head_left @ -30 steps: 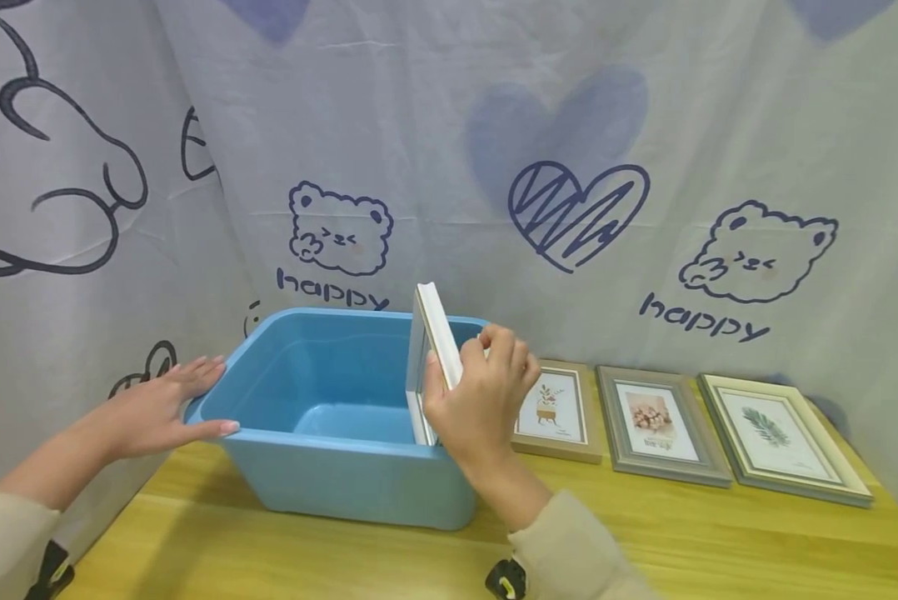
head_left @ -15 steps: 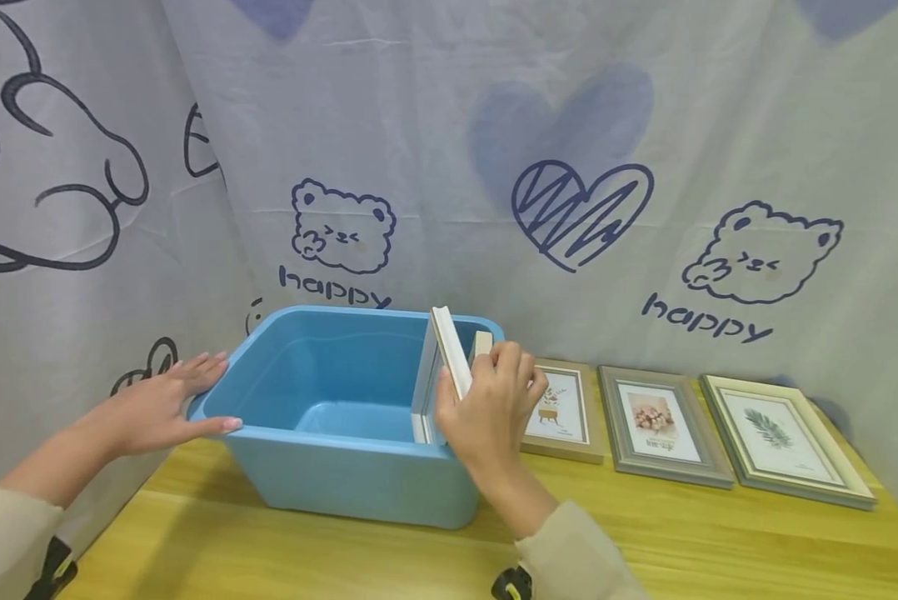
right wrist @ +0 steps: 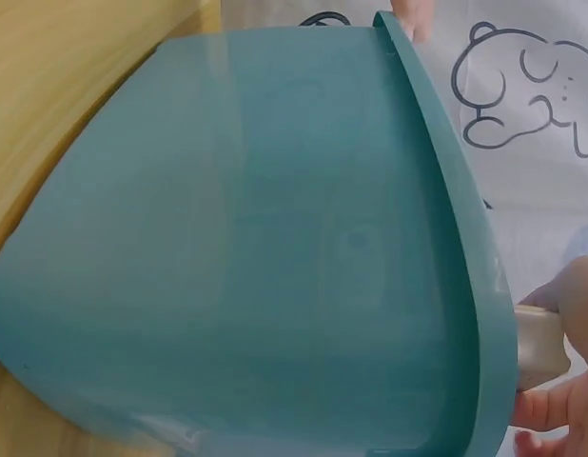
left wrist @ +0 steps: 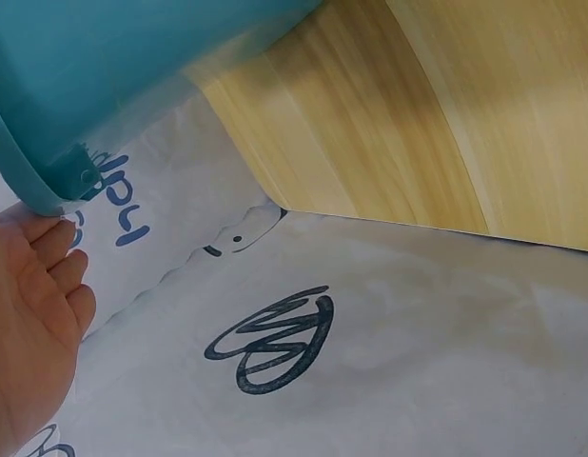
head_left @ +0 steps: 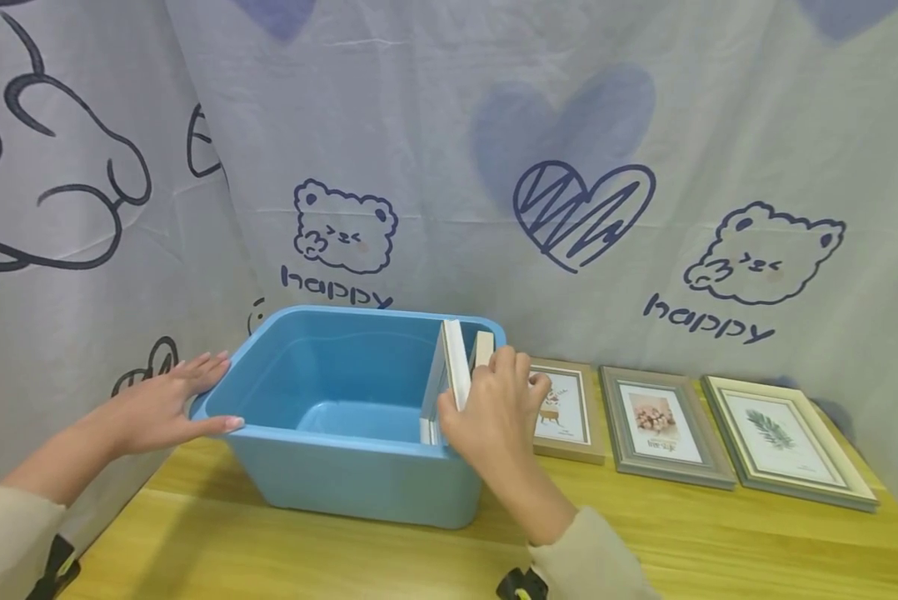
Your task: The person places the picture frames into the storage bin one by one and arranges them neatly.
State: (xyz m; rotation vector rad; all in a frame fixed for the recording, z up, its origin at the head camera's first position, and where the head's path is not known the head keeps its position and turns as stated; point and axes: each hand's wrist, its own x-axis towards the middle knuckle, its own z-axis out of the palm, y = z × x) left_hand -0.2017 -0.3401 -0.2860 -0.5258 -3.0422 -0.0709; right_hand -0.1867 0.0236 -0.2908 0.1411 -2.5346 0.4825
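A blue plastic tub [head_left: 366, 483] stands on the wooden table. My left hand [head_left: 167, 400] rests on its left rim with fingers straight and thumb spread along the front edge. At the tub's right end, my right hand [head_left: 497, 408] grips the upper edge of a white picture frame [head_left: 456, 358], which stands nearly upright inside. Another frame with a beige edge [head_left: 483, 346] stands just to its right, against the tub's end. In the right wrist view a pale frame edge [right wrist: 539, 347] shows over the rim between thumb and fingers. The frames' lower parts are partly hidden by the tub wall.
On the table to the right lie a tan picture frame [head_left: 565, 408], a grey-brown one [head_left: 666, 425] and a cream one [head_left: 790, 442], face up in a row. A printed cloth [head_left: 449, 150] hangs behind the table and at the left.
My right hand has moved the white frame rightward and lower into the tub, closer to the beige-edged frame, which now shows more. The left hand stays on the rim.
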